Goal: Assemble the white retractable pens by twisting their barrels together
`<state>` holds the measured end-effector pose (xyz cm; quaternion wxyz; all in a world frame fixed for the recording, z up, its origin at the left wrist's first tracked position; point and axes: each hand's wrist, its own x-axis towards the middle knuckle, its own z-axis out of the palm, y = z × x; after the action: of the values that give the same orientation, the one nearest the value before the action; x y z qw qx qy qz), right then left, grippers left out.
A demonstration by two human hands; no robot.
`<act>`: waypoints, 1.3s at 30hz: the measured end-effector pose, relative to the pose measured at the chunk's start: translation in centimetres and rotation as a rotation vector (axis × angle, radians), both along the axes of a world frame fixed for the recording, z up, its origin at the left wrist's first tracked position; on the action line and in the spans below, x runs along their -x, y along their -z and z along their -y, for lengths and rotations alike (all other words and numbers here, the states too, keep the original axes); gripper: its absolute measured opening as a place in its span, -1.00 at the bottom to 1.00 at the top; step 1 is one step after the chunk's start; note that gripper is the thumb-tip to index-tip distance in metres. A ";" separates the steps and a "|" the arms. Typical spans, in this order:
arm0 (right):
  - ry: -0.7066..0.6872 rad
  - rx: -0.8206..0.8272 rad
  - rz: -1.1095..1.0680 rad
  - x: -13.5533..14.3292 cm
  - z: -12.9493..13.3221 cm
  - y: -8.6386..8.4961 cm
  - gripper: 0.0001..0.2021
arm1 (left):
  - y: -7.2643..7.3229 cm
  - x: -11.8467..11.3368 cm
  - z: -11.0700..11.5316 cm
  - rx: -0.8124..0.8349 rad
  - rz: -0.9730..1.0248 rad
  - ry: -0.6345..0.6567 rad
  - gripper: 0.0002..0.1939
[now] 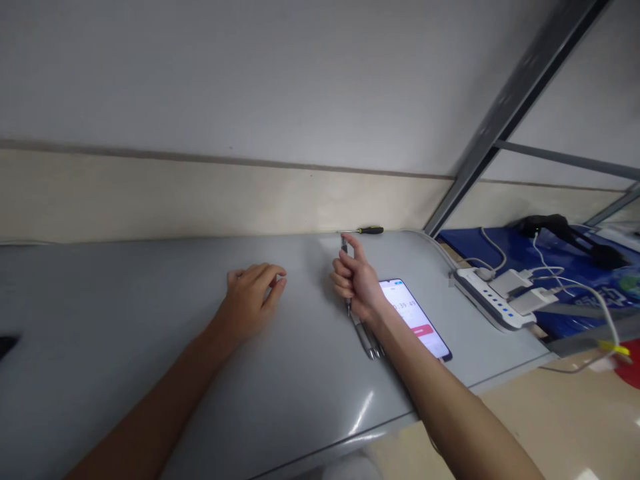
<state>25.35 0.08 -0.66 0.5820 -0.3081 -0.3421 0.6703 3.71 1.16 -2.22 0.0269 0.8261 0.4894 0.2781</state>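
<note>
My right hand (356, 280) is wrapped round a pen (345, 244) held upright. The index finger bends over the pen's top end, and the tip shows below the fist. Just under that hand lie a few silver-grey pens (364, 339), side by side on the grey tabletop (300, 387) and partly covered by the wrist. To the left, my left hand (253, 293) hovers over or rests on the tabletop, fingers loosely curved, thumb apart, nothing in it. A phone (423, 327) with a lit timer screen lies beside my right forearm, which hides part of it.
A screwdriver (370, 231) with a black and yellow handle lies against the wall. On the right, a white power strip (493, 303) carries plugged-in chargers (533, 301) and cables at the table's edge. A metal frame post (480, 147) rises behind it, near a blue surface (500, 250).
</note>
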 end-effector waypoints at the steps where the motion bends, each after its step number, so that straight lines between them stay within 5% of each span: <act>1: 0.007 0.004 0.002 0.0 0.0 0.0 -0.64 | -0.1 0.0 0.0 0.007 -0.004 -0.001 -0.73; 11: -0.014 0.042 0.091 0.5 0.1 0.0 -0.70 | -0.2 0.3 0.0 0.014 -0.024 -0.028 -0.73; 21: -0.020 -0.042 0.488 0.9 -0.1 0.9 -0.70 | -0.5 1.3 -0.5 -0.012 -0.064 -0.105 -0.76; 27: -0.005 -0.104 0.698 0.9 0.3 1.0 -0.82 | -1.3 3.3 -1.4 -0.035 -0.173 -0.229 -0.78; 31: 0.008 -0.188 0.752 0.8 0.4 1.3 -0.53 | -1.7 5.4 -2.2 -0.006 -0.217 -0.281 -0.76; 39: 0.076 -0.138 0.740 0.8 0.1 1.3 -0.74 | -0.9 6.5 -2.8 0.125 -0.199 -0.317 -0.79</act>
<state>24.59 -0.06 -1.96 0.4628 -0.5019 -0.5620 0.4669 -2.79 3.91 -1.30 -0.0146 0.7588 0.6300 0.1648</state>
